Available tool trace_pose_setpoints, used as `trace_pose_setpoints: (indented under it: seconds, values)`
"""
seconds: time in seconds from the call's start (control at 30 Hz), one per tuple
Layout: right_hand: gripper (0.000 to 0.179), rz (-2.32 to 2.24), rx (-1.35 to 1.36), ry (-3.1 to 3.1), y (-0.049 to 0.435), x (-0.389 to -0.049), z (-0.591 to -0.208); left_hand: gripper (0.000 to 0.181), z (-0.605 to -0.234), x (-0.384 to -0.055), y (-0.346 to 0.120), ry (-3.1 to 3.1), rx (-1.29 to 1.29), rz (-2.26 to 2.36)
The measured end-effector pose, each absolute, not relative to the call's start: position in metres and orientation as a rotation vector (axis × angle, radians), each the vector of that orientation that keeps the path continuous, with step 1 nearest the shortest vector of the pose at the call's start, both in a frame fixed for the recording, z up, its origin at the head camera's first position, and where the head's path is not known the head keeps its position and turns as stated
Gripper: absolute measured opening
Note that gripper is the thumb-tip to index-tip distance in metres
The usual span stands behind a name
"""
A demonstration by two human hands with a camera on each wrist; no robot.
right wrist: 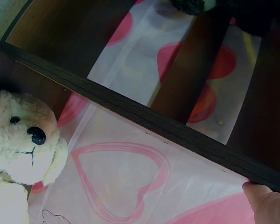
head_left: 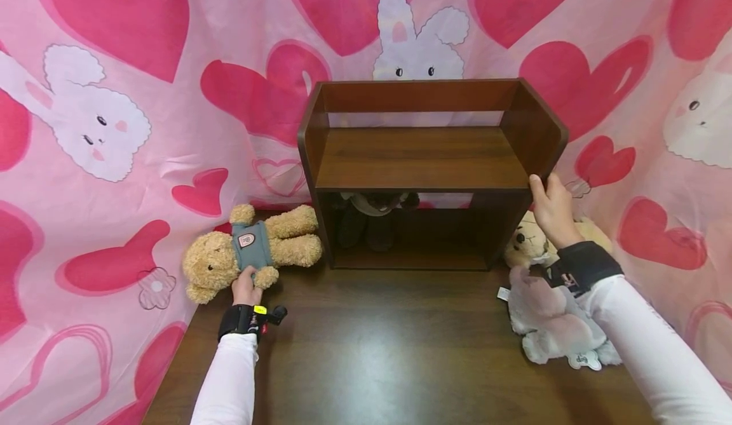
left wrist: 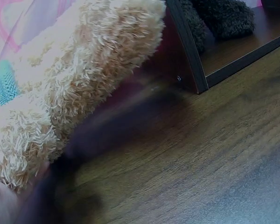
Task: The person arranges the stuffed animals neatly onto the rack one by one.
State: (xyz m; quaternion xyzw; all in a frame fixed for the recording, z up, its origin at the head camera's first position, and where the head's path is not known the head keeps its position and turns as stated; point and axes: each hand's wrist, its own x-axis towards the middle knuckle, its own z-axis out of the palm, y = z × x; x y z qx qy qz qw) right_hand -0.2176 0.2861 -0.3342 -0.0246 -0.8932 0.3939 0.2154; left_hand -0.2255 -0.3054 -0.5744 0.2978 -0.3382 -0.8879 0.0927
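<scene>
My left hand (head_left: 247, 288) grips a tan teddy bear (head_left: 251, 247) in a blue-grey top by its side, near one arm. The bear lies on its back, feet against the left panel of a brown wooden shelf (head_left: 423, 158). In the left wrist view its curly-furred leg (left wrist: 107, 56) fills the upper left. On the other side, my right hand (head_left: 555, 212) holds the front edge of the shelf's right panel, thumb on the front. The right wrist view shows that thumb (right wrist: 261, 198) at the panel edge. A dark plush toy (head_left: 380, 231) sits in the lower compartment, its head partly hidden by the upper board.
Right of the shelf lie a cream plush dog (head_left: 528, 237), partly behind my right arm, and a grey-pink plush toy (head_left: 551, 323) with white tags. All stand on a brown wooden table (head_left: 394, 336). A pink heart-and-rabbit cloth (head_left: 229, 6) hangs behind and at both sides.
</scene>
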Motion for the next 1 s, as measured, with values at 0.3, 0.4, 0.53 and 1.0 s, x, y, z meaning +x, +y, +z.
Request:
trace_pose_setpoints:
  seconds: [0.3, 0.4, 0.53, 1.0]
  values:
    - [0.046, 1.08, -0.067, -2.474, 0.287, -0.216, -0.335, 0.024, -0.5, -0.196, -0.274, -1.171, 0.939, -2.469]
    - [0.045, 1.082, -0.063, -2.465, 0.287, -0.216, -0.335, 0.026, -0.497, -0.196, -0.275, -1.224, 0.938, -2.406]
    - [0.046, 1.088, -0.061, -2.463, 0.286, -0.216, -0.334, 0.028, -0.491, -0.195, -0.277, -1.252, 0.92, -2.361]
    - [0.046, 1.082, -0.069, -2.478, 0.286, -0.217, -0.333, 0.02, -0.479, -0.187, -0.286, -1.269, 0.786, -2.439]
